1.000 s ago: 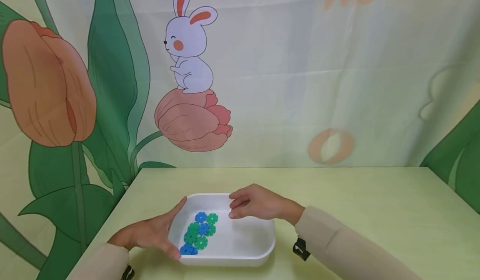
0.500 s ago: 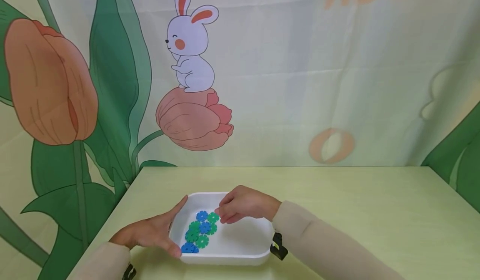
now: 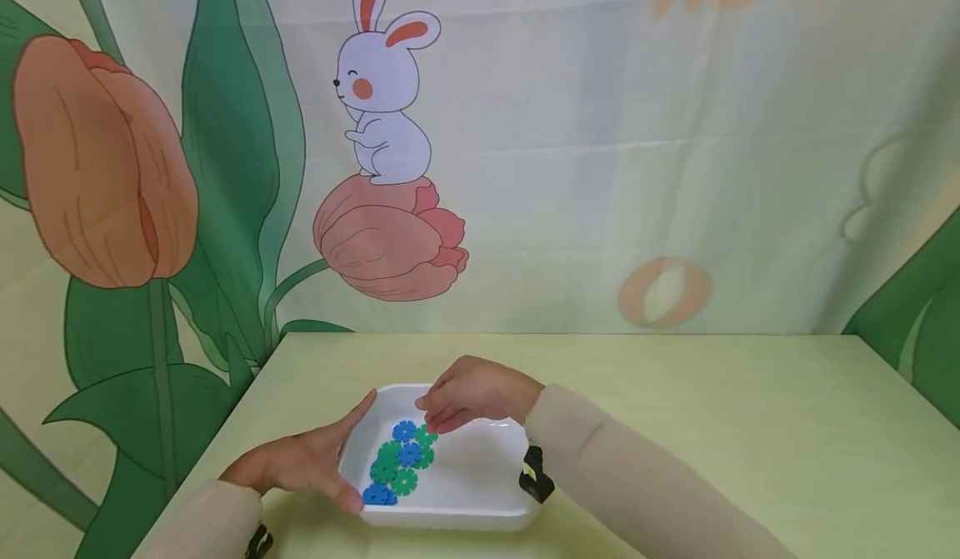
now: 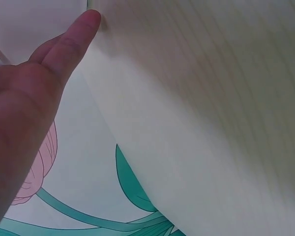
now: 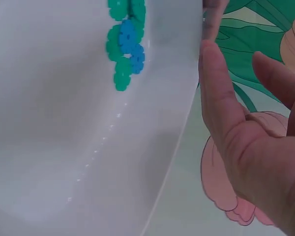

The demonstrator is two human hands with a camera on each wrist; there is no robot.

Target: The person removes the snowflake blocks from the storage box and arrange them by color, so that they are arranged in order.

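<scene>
A white tray [image 3: 480, 482] holds several green flower-shaped discs [image 3: 404, 482] and blue flower-shaped discs [image 3: 404, 431], mostly toward its left side. My left hand [image 3: 307, 463] spans the tray's left end, thumb at the near corner and fingers at the far one. In the left wrist view, its visible fingers [image 4: 71, 46] lie straight along the outer wall. Over the far part of the tray, my right hand [image 3: 480, 388] hovers beside the upper green disc. The right wrist view shows its thumb apart from a straight finger [image 5: 219, 88]; no disc is visible between them.
The tray stands on a pale yellow-green table [image 3: 712, 442]. Behind it hangs a cloth backdrop [image 3: 555, 167] printed with a rabbit, tulips and leaves. Both sleeves are beige, and a black strap piece [image 3: 536, 476] hangs below the right cuff.
My right hand has moved left across the tray toward the discs, and lifted slightly since half a second ago. The left hand stays at the tray's left end; the discs look unmoved.
</scene>
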